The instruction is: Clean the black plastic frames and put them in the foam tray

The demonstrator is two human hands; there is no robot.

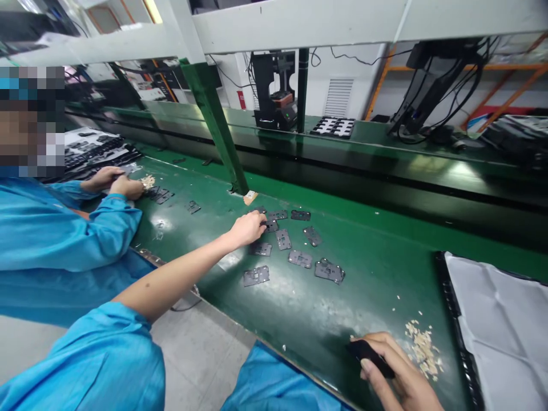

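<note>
My left hand [248, 229] reaches out to a loose group of flat black plastic plates with cut-outs. Its fingers are bent down over one plate [270, 226], which is partly hidden behind them. More plates lie close by, among them one near the front [256, 276] and a pair that overlap [329, 271]. At the lower right, my right hand [398, 368] pinches a black flat piece [373, 358] between thumb and fingers, above the bench's near edge. Beside that hand is a scattered pile of small beige bits [423, 348].
A black tray with a whitish sheet [500, 319] lies at the right. A slanted green post [216, 125] rises from the green bench [377, 297]. On the left, a co-worker's hands [117, 182] work beside another beige pile [148, 181] and stacked trays.
</note>
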